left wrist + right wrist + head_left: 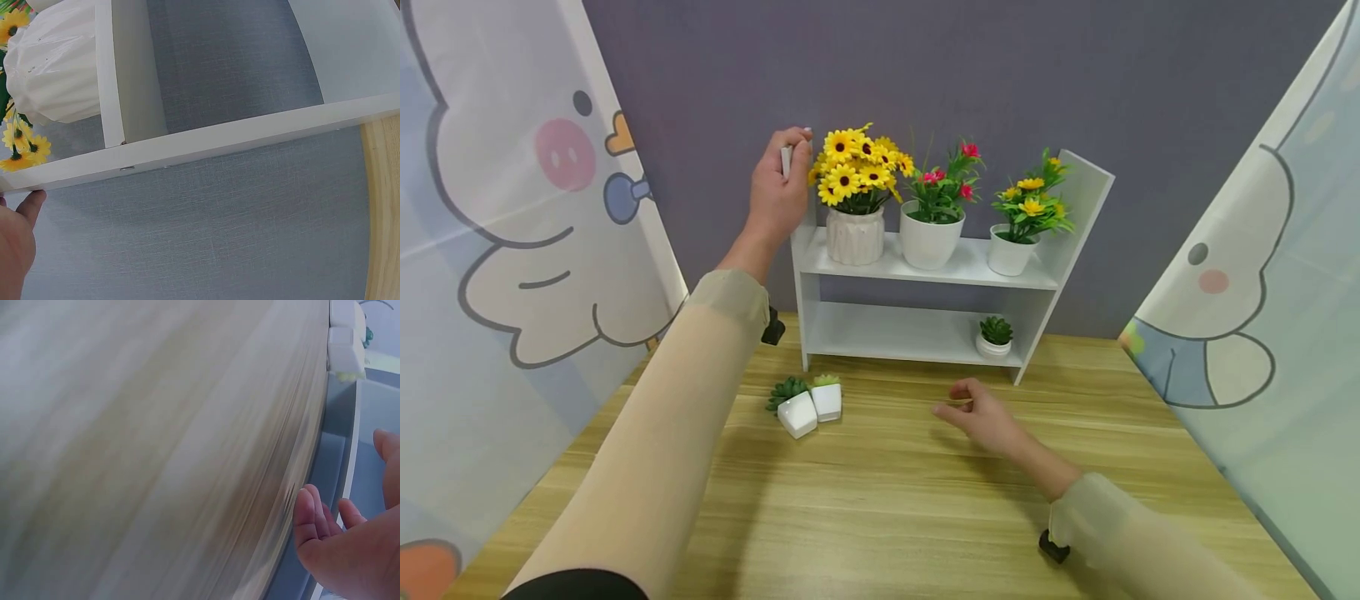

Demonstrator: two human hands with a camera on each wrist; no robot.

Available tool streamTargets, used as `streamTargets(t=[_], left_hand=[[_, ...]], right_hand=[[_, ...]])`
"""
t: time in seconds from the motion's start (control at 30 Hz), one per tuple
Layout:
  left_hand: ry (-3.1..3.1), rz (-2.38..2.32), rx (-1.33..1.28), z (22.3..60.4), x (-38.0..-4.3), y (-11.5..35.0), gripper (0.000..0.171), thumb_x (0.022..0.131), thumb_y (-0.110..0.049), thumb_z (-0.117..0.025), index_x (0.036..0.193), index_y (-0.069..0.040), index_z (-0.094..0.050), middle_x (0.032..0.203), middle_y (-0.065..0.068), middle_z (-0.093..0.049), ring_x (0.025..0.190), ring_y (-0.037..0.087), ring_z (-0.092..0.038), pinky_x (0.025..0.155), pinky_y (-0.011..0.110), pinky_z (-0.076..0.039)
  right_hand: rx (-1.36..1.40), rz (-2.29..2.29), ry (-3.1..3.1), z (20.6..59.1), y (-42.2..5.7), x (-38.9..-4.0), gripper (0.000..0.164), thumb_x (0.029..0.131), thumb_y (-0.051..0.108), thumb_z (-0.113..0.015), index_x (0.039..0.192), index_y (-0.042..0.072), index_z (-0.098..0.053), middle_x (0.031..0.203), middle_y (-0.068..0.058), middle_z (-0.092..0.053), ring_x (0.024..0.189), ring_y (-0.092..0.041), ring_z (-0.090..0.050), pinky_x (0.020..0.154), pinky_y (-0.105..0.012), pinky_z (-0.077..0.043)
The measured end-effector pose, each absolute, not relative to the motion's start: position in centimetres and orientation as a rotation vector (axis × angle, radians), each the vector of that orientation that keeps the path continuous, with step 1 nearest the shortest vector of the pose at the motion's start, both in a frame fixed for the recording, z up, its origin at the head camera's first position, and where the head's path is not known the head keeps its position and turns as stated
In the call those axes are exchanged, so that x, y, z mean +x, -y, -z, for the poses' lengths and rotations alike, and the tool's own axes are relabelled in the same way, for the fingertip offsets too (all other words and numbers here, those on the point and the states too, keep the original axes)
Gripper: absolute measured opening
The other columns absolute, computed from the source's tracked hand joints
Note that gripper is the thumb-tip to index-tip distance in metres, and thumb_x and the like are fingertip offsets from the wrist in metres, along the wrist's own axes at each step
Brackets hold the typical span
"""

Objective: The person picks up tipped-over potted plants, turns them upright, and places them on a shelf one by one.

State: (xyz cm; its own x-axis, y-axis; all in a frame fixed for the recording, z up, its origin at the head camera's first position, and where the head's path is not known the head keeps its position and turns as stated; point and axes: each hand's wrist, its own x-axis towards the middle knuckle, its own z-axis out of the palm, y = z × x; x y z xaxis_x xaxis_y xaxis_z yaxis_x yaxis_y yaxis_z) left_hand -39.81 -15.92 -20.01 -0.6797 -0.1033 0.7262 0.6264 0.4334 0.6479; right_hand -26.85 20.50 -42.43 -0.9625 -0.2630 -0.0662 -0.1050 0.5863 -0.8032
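Note:
My left hand [781, 183] grips the top of the left side panel of a white two-tier shelf [917, 321]. In the left wrist view its thumb and palm [15, 240] show at the panel's edge. Beside that hand, on the upper tier, stands a ribbed white pot of yellow daisies [855, 237]. My right hand [988, 417] is in front of the shelf over the table, fingers loosely bent with nothing between them. Nearest to it is a small round potted succulent [996, 335] on the lower tier, at the right.
A white pot with pink flowers [932, 237] and a smaller pot with yellow flowers [1011, 256] share the upper tier. Two small succulents in white pots [797, 415] lie tipped over on the wooden table [865, 508], front left. Cartoon-printed panels [550, 275] flank both sides.

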Motion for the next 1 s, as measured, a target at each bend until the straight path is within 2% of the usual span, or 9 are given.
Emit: streamTargets(t=[0.13, 0.27, 0.5, 0.7, 1.0], left_hand=[[1.960, 1.308, -0.449, 20.1, -39.8, 16.1, 0.043, 0.119, -0.038, -0.045, 0.145, -0.006, -0.057, 0.133, 0.019, -0.064, 0.071, 0.011, -0.039, 0.074, 0.030, -0.038], [1.961, 1.304, -0.449, 20.1, -39.8, 16.2, 0.043, 0.119, -0.037, -0.045, 0.145, -0.006, -0.057, 0.135, 0.017, -0.064, 0.072, 0.011, -0.039, 0.073, 0.030, -0.038], [1.960, 1.307, -0.461, 20.0, -40.0, 16.0, 0.042, 0.119, -0.037, -0.045, 0.145, -0.005, -0.057, 0.149, 0.013, -0.062, 0.075, 0.011, -0.041, 0.076, 0.029, -0.039], [1.962, 1.299, -0.456, 20.0, -39.9, 15.9, 0.042, 0.119, -0.036, -0.045, 0.144, -0.005, -0.057, 0.150, 0.013, -0.062, 0.077, 0.011, -0.041, 0.078, 0.029, -0.039], [1.966, 1.309, -0.451, 20.0, -39.9, 15.9, 0.042, 0.119, -0.037, -0.045, 0.145, -0.006, -0.057, 0.155, 0.009, -0.060, 0.077, 0.011, -0.041, 0.077, 0.029, -0.039]], right_hand=[[-0.351, 1.316, -2.607, 42.5, -19.2, -26.9, 0.067, 0.105, 0.042, -0.075, 0.150, -0.002, -0.053, 0.150, -0.024, -0.060, 0.129, -0.035, -0.065, 0.088, -0.037, -0.061], [-0.373, 1.338, -2.565, 42.4, -17.9, -26.8, 0.068, 0.104, 0.040, -0.076, 0.151, -0.003, -0.053, 0.150, -0.023, -0.061, 0.130, -0.036, -0.065, 0.091, -0.040, -0.062], [-0.405, 1.339, -2.546, 42.7, -15.7, -26.7, 0.064, 0.104, 0.037, -0.078, 0.148, -0.003, -0.056, 0.147, -0.021, -0.064, 0.128, -0.036, -0.067, 0.093, -0.044, -0.063], [-0.416, 1.342, -2.529, 42.7, -14.0, -26.7, 0.064, 0.103, 0.037, -0.079, 0.148, -0.003, -0.057, 0.147, -0.019, -0.065, 0.129, -0.035, -0.067, 0.100, -0.048, -0.061], [-0.471, 1.357, -2.511, 43.0, -11.6, -26.9, 0.066, 0.100, 0.039, -0.081, 0.148, -0.002, -0.058, 0.146, -0.017, -0.065, 0.126, -0.031, -0.067, 0.100, -0.045, -0.060]])
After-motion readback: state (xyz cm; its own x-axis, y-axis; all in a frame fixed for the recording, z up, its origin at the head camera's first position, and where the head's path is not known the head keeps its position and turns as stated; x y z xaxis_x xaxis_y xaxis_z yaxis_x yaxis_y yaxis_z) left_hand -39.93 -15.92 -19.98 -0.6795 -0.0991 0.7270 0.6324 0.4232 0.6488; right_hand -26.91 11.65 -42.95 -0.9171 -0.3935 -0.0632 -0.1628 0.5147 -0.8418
